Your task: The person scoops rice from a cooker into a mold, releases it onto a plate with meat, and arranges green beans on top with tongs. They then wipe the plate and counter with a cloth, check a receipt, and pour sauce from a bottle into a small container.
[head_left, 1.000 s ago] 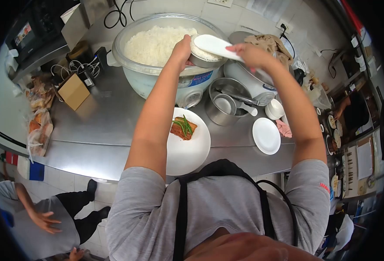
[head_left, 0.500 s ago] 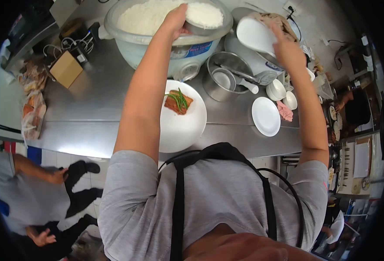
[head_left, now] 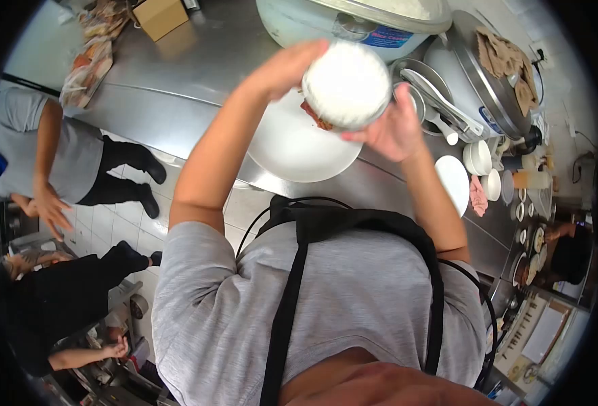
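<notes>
Your bowl (head_left: 347, 84) hides part of the food (head_left: 316, 116) on the big plate (head_left: 304, 150), and with your left hand (head_left: 289, 69) it covers the plate's far edge. The rice cooker (head_left: 353, 27) is cut off by the top of the view. Blur softens your right hand (head_left: 391, 130) and the grains, and you see little of the bowl's outer wall.

The bowl is round, with white rice filling it nearly edge to edge in a smooth, packed face turned up toward you. It is in the air over the far side of the plate, which sits on the tabletop (head_left: 160, 88).

Your left fingers grip its left edge, their tips partly out of sight behind it. Your right fingers are spread, at its lower right edge; you cannot tell whether they all touch it.
</notes>
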Demonstrator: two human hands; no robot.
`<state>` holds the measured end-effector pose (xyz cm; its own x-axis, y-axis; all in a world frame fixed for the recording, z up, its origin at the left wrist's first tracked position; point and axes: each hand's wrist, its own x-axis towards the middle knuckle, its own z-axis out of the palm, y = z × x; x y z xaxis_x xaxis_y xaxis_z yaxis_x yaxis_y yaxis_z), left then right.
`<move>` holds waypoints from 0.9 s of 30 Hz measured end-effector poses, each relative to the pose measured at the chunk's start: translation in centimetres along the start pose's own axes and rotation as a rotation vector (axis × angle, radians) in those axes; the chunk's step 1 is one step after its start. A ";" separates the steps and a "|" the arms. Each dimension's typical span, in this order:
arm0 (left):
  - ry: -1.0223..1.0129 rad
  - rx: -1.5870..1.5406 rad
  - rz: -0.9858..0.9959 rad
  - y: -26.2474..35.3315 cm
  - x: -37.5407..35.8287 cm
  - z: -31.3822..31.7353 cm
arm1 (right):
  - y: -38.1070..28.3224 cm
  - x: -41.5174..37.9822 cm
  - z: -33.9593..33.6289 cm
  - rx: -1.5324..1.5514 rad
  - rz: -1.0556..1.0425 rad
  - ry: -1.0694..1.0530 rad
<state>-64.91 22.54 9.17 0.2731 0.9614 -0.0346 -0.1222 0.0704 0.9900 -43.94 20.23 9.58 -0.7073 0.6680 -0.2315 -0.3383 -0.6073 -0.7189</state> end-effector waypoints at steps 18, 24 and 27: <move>0.390 0.321 0.052 -10.2 -9.9 -6.1 | 11.9 4.4 -2.1 -2.033 -0.631 -0.079; 0.602 0.265 0.103 -10.4 -10.5 -5.4 | 11.2 4.6 -1.3 -2.031 -0.528 -0.047; 0.748 0.326 0.223 -11.0 -10.9 -4.5 | 8.8 5.0 -0.3 -1.917 -0.327 -0.033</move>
<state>-70.83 12.45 -2.00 -0.4422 0.8746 0.1989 0.2150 -0.1120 0.9702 -50.25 18.39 1.90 -0.7845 0.6193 0.0320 0.5642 0.7342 -0.3775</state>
